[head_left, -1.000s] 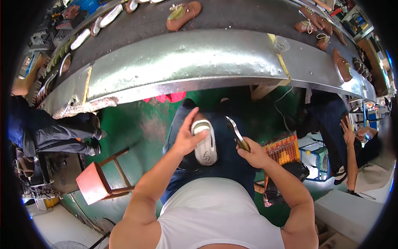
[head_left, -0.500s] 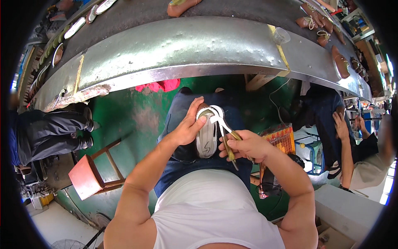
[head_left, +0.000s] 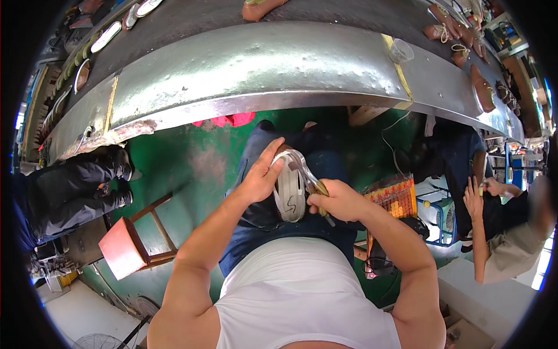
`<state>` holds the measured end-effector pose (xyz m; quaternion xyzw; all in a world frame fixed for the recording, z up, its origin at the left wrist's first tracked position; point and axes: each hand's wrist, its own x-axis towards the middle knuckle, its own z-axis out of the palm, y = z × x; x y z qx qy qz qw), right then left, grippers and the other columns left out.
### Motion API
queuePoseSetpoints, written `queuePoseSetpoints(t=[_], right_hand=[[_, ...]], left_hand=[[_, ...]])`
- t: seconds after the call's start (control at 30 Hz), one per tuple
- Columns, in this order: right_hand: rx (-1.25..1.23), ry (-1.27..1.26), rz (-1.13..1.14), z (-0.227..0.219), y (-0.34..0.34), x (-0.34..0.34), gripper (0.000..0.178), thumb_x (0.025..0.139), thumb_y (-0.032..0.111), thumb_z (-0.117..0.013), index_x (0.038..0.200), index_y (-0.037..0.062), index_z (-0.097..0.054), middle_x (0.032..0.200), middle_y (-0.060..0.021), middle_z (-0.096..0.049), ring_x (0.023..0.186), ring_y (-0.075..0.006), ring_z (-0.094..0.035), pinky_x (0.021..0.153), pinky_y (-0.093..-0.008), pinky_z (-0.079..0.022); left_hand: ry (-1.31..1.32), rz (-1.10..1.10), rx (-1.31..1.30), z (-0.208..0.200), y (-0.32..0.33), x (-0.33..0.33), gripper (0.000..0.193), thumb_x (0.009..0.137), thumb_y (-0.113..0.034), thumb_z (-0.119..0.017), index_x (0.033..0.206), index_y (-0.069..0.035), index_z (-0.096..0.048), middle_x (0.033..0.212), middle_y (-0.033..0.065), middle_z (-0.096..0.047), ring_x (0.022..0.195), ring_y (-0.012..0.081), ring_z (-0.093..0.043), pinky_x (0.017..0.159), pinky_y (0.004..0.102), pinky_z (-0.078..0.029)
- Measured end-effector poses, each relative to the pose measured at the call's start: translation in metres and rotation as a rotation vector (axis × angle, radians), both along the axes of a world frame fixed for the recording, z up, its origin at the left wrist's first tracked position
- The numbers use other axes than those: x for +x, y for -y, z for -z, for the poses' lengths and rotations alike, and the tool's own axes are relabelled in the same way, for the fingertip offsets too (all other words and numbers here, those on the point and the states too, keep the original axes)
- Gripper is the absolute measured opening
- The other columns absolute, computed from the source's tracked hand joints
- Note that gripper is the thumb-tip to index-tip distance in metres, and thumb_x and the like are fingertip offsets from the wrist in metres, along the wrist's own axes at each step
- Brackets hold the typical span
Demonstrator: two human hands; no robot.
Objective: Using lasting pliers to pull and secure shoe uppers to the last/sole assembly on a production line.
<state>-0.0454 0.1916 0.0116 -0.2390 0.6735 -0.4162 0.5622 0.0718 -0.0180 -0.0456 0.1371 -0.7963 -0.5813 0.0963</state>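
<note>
A shoe rests over my lap, its pale underside facing up with a dark hand-drawn mark near one end. My left hand is closed on the shoe's far end, thumb on the underside and fingers along the outer side. In my right hand is a pair of metal pincers with yellowish handles, gripped in a fist. The jaws of the pincers lie at the far right rim of the shoe. Whether they bite on the edge cannot be made out.
Ahead runs a long bench with a metal edge; brown shoes and a clear plastic cup stand on it. A red-topped stool is at my left, near another person's legs. A co-worker's hand shows at right, beyond an orange woven seat.
The pincers' handles have come closer together and the jaws have turned at the shoe's rim. My right hand has tightened into a fist. My left hand keeps its hold.
</note>
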Motion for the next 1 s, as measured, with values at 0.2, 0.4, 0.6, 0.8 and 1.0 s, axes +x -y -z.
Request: queuePoseSetpoints(t=[0.2, 0.4, 0.6, 0.8, 1.0], right_hand=[[-0.023, -0.434, -0.002, 0.037, 0.002, 0.009, 0.023, 0.095, 0.019, -0.058, 0.103, -0.0032, -0.058, 0.085, -0.0199, -0.066, 0.074, -0.0348, -0.065, 0.068, -0.0415, -0.051], [-0.016, -0.614, -0.007, 0.018, -0.011, 0.015, 0.023, 0.095, 0.019, -0.059, 0.099, -0.0032, -0.056, 0.09, -0.0253, -0.065, 0.086, -0.0447, -0.063, 0.078, -0.047, -0.05], [0.1, -0.536, -0.203, -0.006, -0.016, -0.008, 0.024, 0.093, 0.019, -0.059, 0.101, -0.004, -0.056, 0.085, -0.0229, -0.066, 0.083, -0.0414, -0.065, 0.077, -0.0427, -0.052], [0.097, -0.05, 0.036, -0.031, -0.013, 0.003, 0.021, 0.096, 0.019, -0.057, 0.105, -0.0006, -0.055, 0.078, -0.0059, -0.062, 0.07, -0.0128, -0.063, 0.063, -0.0315, -0.051], [0.14, -0.376, 0.021, 0.036, 0.002, -0.004, 0.028, 0.096, 0.026, -0.059, 0.108, 0.0002, -0.056, 0.078, -0.0116, -0.061, 0.072, -0.0192, -0.06, 0.068, -0.036, -0.049]], left_hand=[[-0.085, -0.002, 0.008, 0.013, 0.006, -0.008, 0.043, 0.095, -0.005, -0.054, 0.138, -0.003, -0.048, 0.141, 0.0167, -0.051, 0.132, 0.0288, -0.048, 0.11, 0.0338, -0.036], [-0.095, 0.039, 0.097, 0.008, 0.007, -0.005, 0.043, 0.093, -0.003, -0.057, 0.136, -0.003, -0.052, 0.14, 0.0132, -0.053, 0.131, 0.0245, -0.049, 0.11, 0.0329, -0.036], [-0.011, -0.034, 0.241, 0.011, 0.004, -0.011, 0.042, 0.094, -0.011, -0.061, 0.135, -0.003, -0.055, 0.143, 0.0128, -0.051, 0.133, 0.0221, -0.047, 0.11, 0.0314, -0.035], [0.054, -0.008, 0.239, 0.018, 0.009, -0.016, 0.047, 0.093, -0.011, -0.063, 0.138, -0.003, -0.052, 0.143, 0.013, -0.051, 0.132, 0.0216, -0.048, 0.11, 0.0307, -0.035], [0.216, 0.129, 0.401, 0.008, 0.018, -0.017, 0.068, 0.091, -0.009, -0.064, 0.151, -0.006, -0.032, 0.144, 0.0174, -0.049, 0.127, 0.0228, -0.052, 0.107, 0.0306, -0.039]])
